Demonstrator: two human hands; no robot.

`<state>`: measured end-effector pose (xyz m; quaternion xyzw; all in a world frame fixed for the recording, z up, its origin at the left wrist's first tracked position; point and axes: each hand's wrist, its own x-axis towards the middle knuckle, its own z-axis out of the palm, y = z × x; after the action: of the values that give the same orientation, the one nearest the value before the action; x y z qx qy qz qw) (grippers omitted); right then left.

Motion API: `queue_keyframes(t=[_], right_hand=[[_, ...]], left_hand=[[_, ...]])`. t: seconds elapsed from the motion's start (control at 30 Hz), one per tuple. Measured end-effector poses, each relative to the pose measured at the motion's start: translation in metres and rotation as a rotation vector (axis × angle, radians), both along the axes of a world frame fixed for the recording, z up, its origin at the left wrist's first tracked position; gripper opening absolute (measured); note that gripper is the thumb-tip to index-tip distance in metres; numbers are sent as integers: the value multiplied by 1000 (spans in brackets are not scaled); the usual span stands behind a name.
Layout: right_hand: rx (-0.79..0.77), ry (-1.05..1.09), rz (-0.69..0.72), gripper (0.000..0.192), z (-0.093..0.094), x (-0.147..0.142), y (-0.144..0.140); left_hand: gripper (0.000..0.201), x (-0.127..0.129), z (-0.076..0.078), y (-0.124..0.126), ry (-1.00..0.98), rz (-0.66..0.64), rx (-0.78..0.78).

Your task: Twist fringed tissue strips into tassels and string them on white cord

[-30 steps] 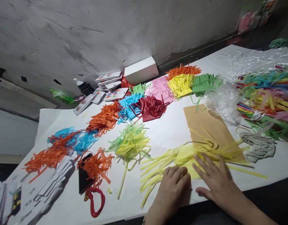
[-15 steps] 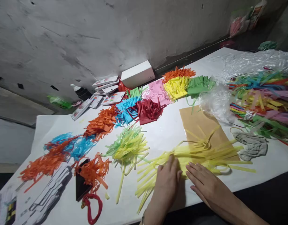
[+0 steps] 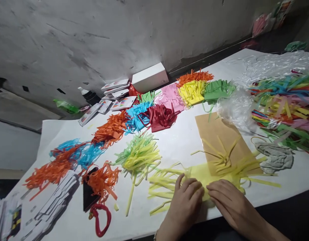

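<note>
Both my hands are down on the yellow fringe (image 3: pixel 207 174) at the near edge of the bench (image 3: pixel 179 140). My left hand (image 3: pixel 186 197) lies with fingers curled, knuckles up, pressing the solid middle of the sheet; my right hand (image 3: pixel 226 197) lies flat beside it, fingers together and pointing left, their tips almost touching the left. Neither pinches anything; both press. The cut strips fan out to the left toward the bench edge and to the right over the brown sheet (image 3: pixel 217 134), some curling up.

I judge the step to be flattening or gathering the uncut band of the fringe. The next move seems to call for a firm hold on that band while the loose strips stay free, since they snag and tangle easily.

The bench is covered with white paper. Behind my hands lies a green-yellow bundle (image 3: pixel 139 155), then orange (image 3: pixel 111 129), blue (image 3: pixel 138 115) and red (image 3: pixel 161 117) fringes, with pink (image 3: pixel 170 95), yellow and green ones farther back. A red loop (image 3: pixel 101 217) lies near left, a grey rag (image 3: pixel 276 157) to the right, and a heap of mixed strips (image 3: pixel 282 103) in clear plastic beyond it. A white box (image 3: pixel 150 77) stands against the scuffed grey wall (image 3: pixel 119 33).
</note>
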<state>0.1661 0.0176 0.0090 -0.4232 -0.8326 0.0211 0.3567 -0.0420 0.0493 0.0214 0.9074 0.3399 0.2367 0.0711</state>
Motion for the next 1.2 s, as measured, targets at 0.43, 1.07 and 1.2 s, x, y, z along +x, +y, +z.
queue_keyframes(t=[0.43,1.07,1.2], right_hand=[[-204,108,-16,17,5,4,2],[-5,-62,32,30,-4,-10,13],[-64,-12,30,27,4,-11,17]], left_hand=[[21,-4,1,-17,-68,286,-106],[9,4,11,14,135,536,-244],[18,1,11,4,-35,322,-8]])
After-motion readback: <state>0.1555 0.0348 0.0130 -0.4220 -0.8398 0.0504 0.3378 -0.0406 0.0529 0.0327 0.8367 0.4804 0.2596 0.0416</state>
